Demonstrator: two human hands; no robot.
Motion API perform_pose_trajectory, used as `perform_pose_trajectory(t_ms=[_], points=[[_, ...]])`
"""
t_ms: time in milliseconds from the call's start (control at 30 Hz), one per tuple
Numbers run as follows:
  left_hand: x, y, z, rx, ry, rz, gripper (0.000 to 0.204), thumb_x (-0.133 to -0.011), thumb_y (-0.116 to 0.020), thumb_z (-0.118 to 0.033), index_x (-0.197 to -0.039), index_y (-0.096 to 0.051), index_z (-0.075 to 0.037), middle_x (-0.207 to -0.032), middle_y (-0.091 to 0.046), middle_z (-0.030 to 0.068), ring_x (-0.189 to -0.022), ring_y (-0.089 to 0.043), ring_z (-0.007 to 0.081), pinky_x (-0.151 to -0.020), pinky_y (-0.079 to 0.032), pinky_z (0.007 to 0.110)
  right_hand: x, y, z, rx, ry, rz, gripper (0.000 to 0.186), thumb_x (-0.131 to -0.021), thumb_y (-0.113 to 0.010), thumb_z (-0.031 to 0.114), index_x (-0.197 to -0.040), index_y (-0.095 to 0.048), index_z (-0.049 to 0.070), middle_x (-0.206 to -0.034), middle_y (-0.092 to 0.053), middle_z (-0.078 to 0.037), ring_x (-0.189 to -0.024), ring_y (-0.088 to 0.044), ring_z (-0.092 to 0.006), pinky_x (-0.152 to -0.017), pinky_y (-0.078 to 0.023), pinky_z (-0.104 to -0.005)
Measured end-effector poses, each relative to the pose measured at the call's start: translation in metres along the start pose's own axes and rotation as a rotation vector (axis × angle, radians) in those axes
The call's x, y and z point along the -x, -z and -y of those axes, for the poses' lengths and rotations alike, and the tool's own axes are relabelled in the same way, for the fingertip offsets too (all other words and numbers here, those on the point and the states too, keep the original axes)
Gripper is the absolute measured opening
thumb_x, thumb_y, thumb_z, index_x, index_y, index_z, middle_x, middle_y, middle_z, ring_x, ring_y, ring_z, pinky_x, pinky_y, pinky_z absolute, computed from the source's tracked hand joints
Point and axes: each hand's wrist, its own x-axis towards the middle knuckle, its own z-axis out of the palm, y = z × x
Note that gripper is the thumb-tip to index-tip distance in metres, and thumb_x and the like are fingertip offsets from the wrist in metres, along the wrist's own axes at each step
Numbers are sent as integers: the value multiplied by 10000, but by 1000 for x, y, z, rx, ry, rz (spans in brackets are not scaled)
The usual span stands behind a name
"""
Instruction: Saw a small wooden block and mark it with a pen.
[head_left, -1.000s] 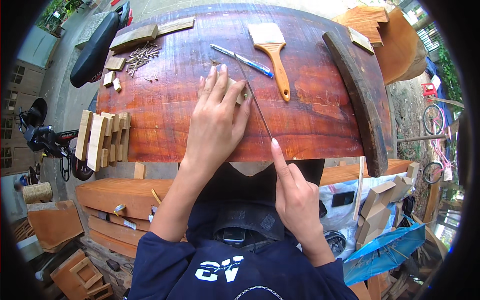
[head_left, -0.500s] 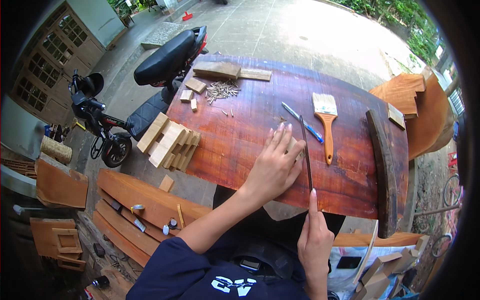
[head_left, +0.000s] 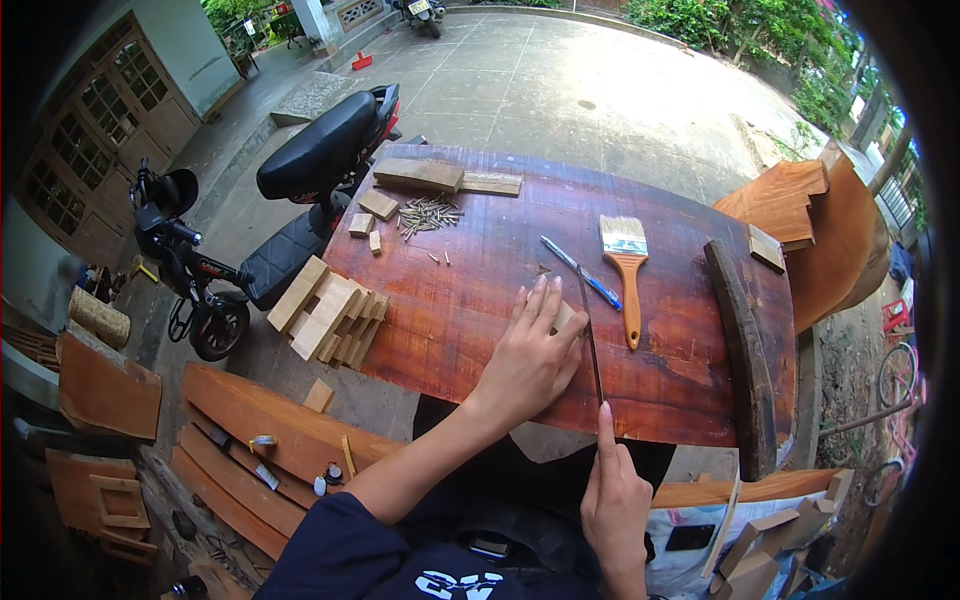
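In the head view, a small wooden block (head_left: 563,318) lies on the table (head_left: 450,265), near its front edge, mostly covered by the left hand (head_left: 530,352). It is clamped against the tabletop under the fingers, whose tips are slightly apart, apparently so that it is steadied; the thumb's hold cannot be made out. Just beside the block's right side, a thin dark blade (head_left: 595,350) is held by the right hand (head_left: 614,500). Its near end is closed in the curled fingers, while the forefinger is laid straight along it, probably for guidance. Whether teeth are borne by the blade cannot be told.

The blade's far tip is seen across the pen (head_left: 606,293); contact between them cannot be judged. The brush (head_left: 628,285) is set to the right. The stacked blocks (head_left: 335,318) and the pile of screws or nails (head_left: 428,214) are placed on the left, seemingly so that working room is left.
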Motion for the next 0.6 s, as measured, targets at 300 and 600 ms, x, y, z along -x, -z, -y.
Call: perform_pose_trajectory(t_ms=[300, 600], points=[[1, -4, 1, 45, 14, -30, 394, -1033, -678, -180, -1380, -567, -31, -1569, -493, 393, -1516, -423, 579, -1283, -330, 628, -2, -4, 0, -4, 7, -34, 754, -1010, -596, -55, -1717, -377, 92, -849, -574, -168, -649, -618, -370, -588, -473, -475], [3, -5, 1, 87, 25, -74, 526, -1034, -708, -182, -1429, -451, 53, -1549, -500, 387, -1497, -441, 580, -1275, -348, 616, 6, -5, -4, 62, 27, -28, 770, -970, -625, -30, -1701, -405, 63, -848, -548, -125, -579, -614, -318, -540, -504, -442]])
